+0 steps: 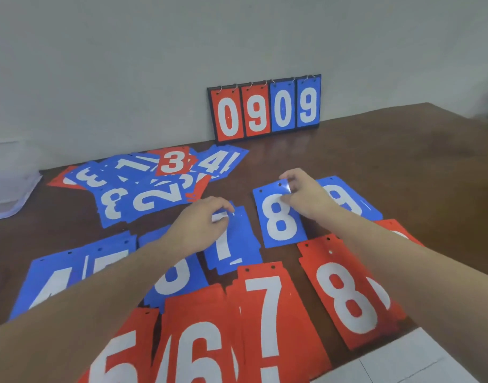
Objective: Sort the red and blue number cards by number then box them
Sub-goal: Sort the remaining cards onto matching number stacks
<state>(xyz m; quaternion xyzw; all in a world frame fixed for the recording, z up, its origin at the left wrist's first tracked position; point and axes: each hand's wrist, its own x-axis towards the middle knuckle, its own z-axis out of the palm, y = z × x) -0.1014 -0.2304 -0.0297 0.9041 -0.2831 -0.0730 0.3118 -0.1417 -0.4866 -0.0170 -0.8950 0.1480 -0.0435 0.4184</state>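
Observation:
Red and blue number cards lie in rows on a brown table (375, 150). My left hand (201, 225) pinches the top of the blue 7 pile (231, 244). My right hand (306, 194) rests on the upper right of the blue 8 card (278, 219), fingers curled at its top edge. A blue 9 (348, 200) lies to its right. Blue 4 (52, 280), 5 and 6 (173, 275) piles lie under my left arm. In the near row lie red 5 (121, 355), 6 (198, 341), 7 (267, 310) and 8 (345, 294).
A loose heap of unsorted cards (143, 189) with 1s, 2s, 3s and 4s sits at the back left. A flip scoreboard (267, 109) reading 0909 leans on the wall. A white sheet (397, 360) lies at the near right, a clear plastic thing (10, 189) far left.

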